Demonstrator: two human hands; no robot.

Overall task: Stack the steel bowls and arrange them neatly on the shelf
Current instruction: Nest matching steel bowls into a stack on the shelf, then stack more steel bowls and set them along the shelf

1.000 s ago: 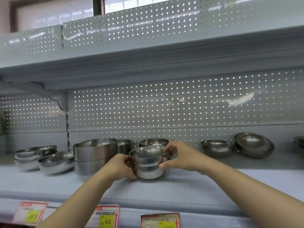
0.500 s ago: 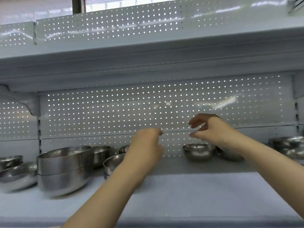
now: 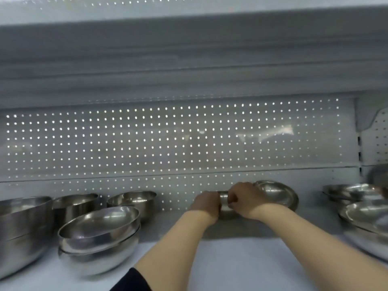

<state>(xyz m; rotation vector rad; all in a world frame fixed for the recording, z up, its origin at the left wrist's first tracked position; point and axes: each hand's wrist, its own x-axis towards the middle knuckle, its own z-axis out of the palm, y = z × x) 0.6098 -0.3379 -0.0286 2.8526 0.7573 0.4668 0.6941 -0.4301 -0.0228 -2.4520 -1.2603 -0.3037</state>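
Head view: both hands, left hand (image 3: pixel 206 203) and right hand (image 3: pixel 243 198), grasp a small bowl (image 3: pixel 224 199) at the shelf (image 3: pixel 241 259) back, several stacks (image 3: pixel 98 234) done, loose bowls (image 3: pixel 275 193) remaining.

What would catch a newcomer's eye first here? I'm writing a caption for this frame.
Both hands, left hand and right hand, grip a small steel bowl at the back of the shelf, in front of the perforated back panel. At front left sits a stack of shallow bowls.

Both arms stretched forward, left grip (image 3: pixel 206 203) and right grip (image 3: pixel 243 198) curled, close together, thumbs inward
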